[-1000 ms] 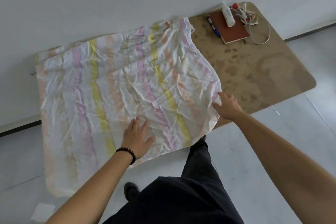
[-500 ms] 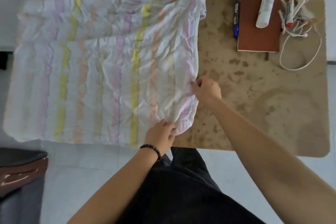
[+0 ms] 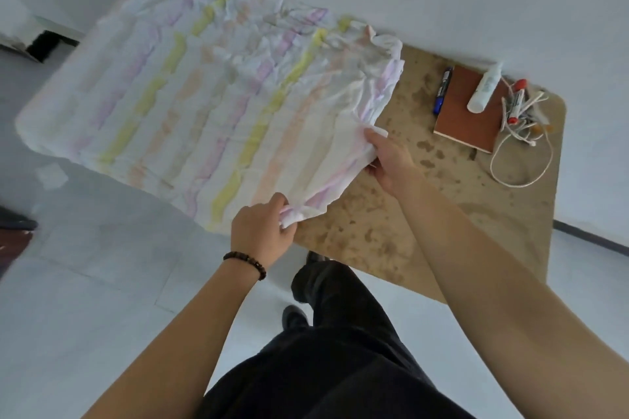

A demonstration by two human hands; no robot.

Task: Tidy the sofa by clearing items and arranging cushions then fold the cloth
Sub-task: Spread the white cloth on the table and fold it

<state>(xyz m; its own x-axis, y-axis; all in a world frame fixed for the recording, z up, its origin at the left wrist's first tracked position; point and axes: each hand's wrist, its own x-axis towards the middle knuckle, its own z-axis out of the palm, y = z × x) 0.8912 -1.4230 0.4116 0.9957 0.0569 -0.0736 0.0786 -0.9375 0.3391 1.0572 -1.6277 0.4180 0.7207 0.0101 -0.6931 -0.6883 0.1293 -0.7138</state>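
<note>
Left hand [image 3: 262, 231] pinches the near right corner of the striped cloth [image 3: 204, 95], and the right hand [image 3: 391, 160] grips the same edge farther up, so both are clenched on fabric. The cloth lies spread over the left part of the bench [image 3: 442, 231]. This looks like the folding step. Next, that edge likely needs carrying leftward, corners matched. A notebook [image 3: 469, 116], marker [image 3: 442, 90], bottle [image 3: 485, 88] and cord [image 3: 520, 160] sit at the far right, apart from the cloth and out of the way.

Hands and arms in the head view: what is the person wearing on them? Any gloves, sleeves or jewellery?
No sleeves or gloves are in view. The left hand has a dark beaded bracelet around its wrist; the right hand wears nothing visible.
</note>
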